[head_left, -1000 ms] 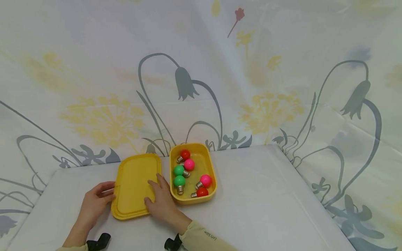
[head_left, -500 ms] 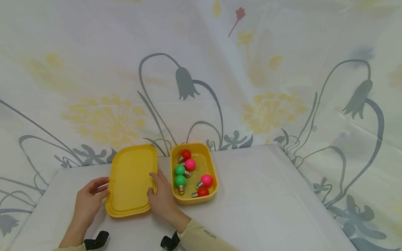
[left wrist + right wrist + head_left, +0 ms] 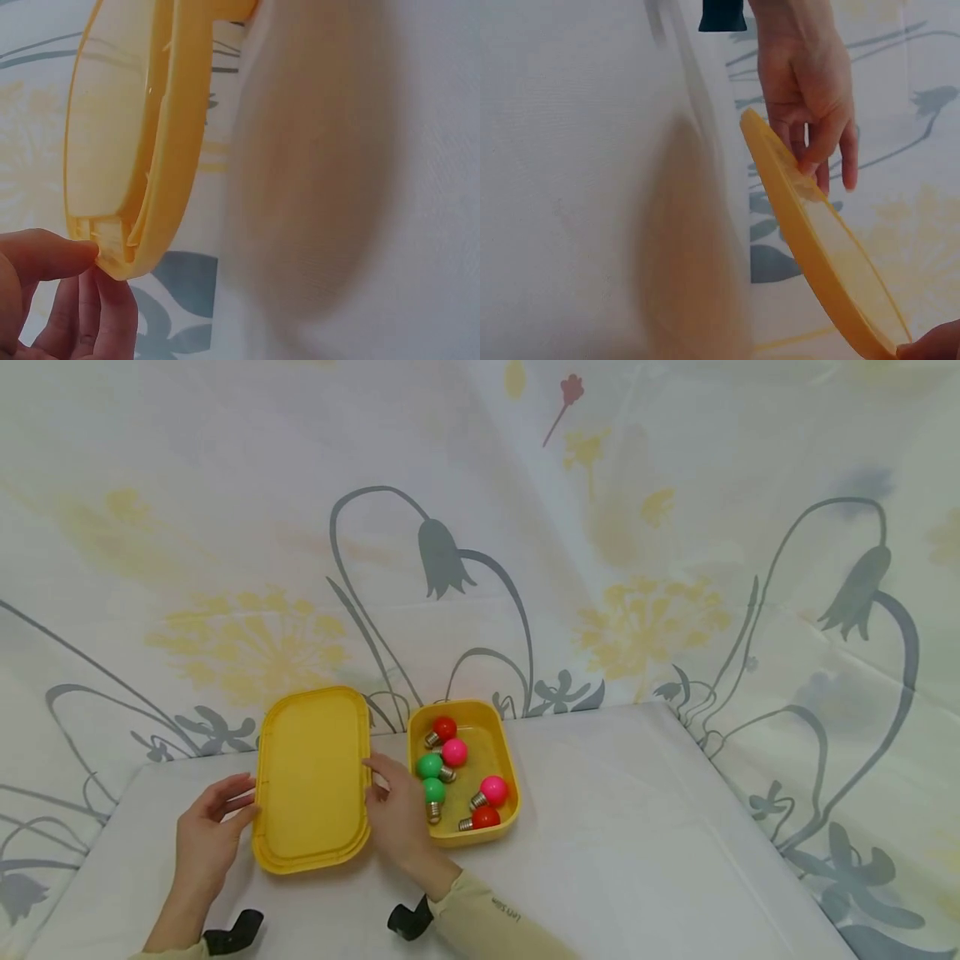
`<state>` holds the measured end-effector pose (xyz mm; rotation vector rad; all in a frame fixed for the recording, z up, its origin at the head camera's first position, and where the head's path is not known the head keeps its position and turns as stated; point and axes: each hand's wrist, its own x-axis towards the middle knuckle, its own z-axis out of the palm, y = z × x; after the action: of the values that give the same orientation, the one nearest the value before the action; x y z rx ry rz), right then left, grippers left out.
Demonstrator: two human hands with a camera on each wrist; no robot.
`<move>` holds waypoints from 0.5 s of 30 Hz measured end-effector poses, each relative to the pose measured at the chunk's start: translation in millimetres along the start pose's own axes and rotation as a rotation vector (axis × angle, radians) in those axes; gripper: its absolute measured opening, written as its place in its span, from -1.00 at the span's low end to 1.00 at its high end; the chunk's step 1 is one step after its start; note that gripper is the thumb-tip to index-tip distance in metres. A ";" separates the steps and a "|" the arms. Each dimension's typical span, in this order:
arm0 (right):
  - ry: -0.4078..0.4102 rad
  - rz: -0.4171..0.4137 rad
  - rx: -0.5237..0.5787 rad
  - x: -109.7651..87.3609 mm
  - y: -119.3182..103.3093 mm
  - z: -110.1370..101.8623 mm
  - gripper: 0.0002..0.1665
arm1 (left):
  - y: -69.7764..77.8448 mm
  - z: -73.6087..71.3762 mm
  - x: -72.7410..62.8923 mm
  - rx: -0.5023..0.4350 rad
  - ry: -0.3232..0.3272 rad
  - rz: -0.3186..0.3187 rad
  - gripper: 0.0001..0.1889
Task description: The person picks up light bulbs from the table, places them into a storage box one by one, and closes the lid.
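A yellow plastic lid point(image 3: 313, 777) hangs just above the table, tilted, its rim and a shadow below showing in both wrist views. My left hand point(image 3: 210, 835) pinches its left edge; in the left wrist view the thumb point(image 3: 56, 255) lies on the lid's end point(image 3: 176, 150). At the opposite edge my right hand point(image 3: 401, 818) grips the lid between thumb and fingers; only part of that hand point(image 3: 936, 343) shows in the right wrist view. Close beside it stands the open yellow box point(image 3: 513, 802) with red, pink and green bulbs point(image 3: 431, 766) inside.
A white cloth point(image 3: 637, 843) covers the table. The patterned backdrop point(image 3: 480, 635) rises right behind the box. Black wrist-mounted pieces point(image 3: 234, 933) sit on both forearms. Both hands' shadows and the lid's fall on the cloth.
The lid has risen off the table and shifted slightly left and away from the box. My right hand has moved from lying over the lid to gripping its right edge.
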<state>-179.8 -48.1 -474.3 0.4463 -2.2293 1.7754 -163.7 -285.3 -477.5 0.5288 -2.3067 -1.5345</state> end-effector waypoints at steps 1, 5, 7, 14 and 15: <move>0.008 0.000 0.014 0.5 -0.2 -0.5 -0.56 | 0.7 0.0 0.1 -0.011 0.004 0.007 -0.48; 0.037 -0.009 0.027 1.9 -1.1 -1.6 -0.56 | 3.8 0.4 -0.3 -0.034 0.026 0.007 -0.49; 0.048 -0.018 0.025 2.2 -0.8 -1.3 -0.57 | 4.9 0.8 -0.8 -0.027 0.041 -0.003 -0.51; 0.094 -0.044 0.025 1.5 -1.6 -0.9 -0.59 | 8.5 0.6 -3.3 -0.040 0.085 -0.007 -0.55; 0.103 -0.056 0.021 1.6 -1.7 -0.8 -0.60 | 9.1 0.1 -3.7 -0.044 0.088 -0.005 -0.56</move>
<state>-180.6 -47.8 -471.9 0.4077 -2.1105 1.7537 -161.6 -280.3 -469.4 0.5795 -2.2024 -1.5296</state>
